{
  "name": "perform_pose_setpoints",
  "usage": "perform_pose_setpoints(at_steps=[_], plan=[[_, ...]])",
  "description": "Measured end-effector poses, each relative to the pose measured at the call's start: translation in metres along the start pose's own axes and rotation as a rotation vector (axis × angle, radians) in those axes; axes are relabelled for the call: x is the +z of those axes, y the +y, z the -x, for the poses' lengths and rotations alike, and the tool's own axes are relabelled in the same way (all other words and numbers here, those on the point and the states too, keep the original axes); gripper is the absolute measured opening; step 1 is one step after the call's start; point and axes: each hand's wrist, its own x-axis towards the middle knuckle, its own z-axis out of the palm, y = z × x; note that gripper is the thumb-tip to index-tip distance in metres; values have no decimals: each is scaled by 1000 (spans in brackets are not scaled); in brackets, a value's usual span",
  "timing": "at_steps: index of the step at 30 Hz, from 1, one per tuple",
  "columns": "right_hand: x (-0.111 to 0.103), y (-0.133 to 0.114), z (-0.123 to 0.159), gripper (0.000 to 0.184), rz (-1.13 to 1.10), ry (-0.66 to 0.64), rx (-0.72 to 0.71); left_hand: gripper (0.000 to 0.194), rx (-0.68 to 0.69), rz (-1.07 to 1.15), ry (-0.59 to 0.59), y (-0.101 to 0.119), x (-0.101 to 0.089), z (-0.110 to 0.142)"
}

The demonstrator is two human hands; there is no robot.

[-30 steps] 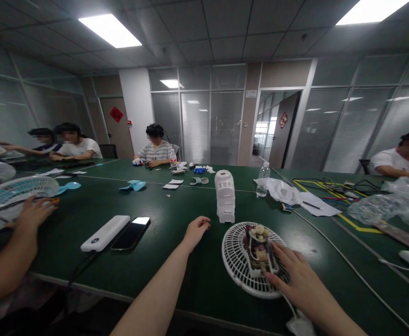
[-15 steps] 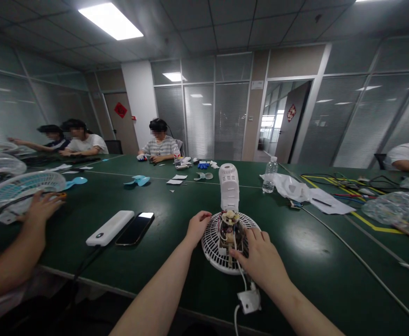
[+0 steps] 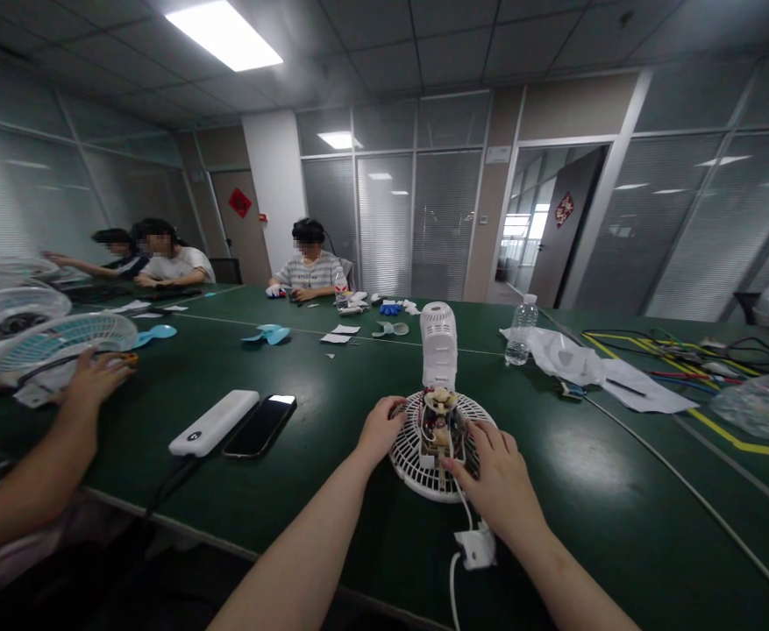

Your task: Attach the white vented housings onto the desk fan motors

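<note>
In front of me, a partly dismantled white fan [image 3: 409, 469] rests with its round slotted grille on the table. Exposed wires and a motor assembly [image 3: 440, 425] sit above the grille, and a white vented housing [image 3: 438, 346] rises behind them. My left hand [image 3: 380, 431] curls at the grille's left rim, fingertips on it. On the other side, my right hand [image 3: 499, 473] grips the fan with its thumb by the motor assembly's near edge and its fingers along the right. A white plastic piece [image 3: 477, 548] with a cord hangs near the table's front edge.
To the left lie a white power bank [image 3: 214, 423] and a phone [image 3: 262, 427]. A co-worker's hand [image 3: 98, 379] holds another fan [image 3: 65, 346]. Blue fan blades [image 3: 267, 334] lie farther back. A water bottle [image 3: 522, 331], papers [image 3: 647, 392] and cables [image 3: 660, 350] are on the right.
The view has turned slightly left, so everything appears shifted to the right. Both my hands stay at the fan with almost the same hold.
</note>
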Motion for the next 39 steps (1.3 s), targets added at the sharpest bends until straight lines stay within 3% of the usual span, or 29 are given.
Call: perform_pose_setpoints(at_steps=[9,14,18,22,26,30,33,39], plan=[[-2,12,0,51,-55,-38,-19,29,-5,-39,-16,3,-1,1],[-19,3,-6,46,-10,-111,-25,29,24,-46,-32,4,-2,1],[-44,-2,-36,35,21,-264,32,31,50,-42,-59,5,-2,2],[-54,-8,-94,29,-30,-92,18,32,53,-39,-66,5,-4,2],[-38,-20,-156,38,-70,36,33,30,54,-41,-61,6,-5,1],[-10,-35,-199,69,-34,111,156,30,49,-55,-53,7,-5,0],[6,-39,-217,81,-15,124,257,31,53,-51,-50,8,-6,0],[19,-30,-222,67,-15,145,325,30,36,-38,-49,12,-8,2]])
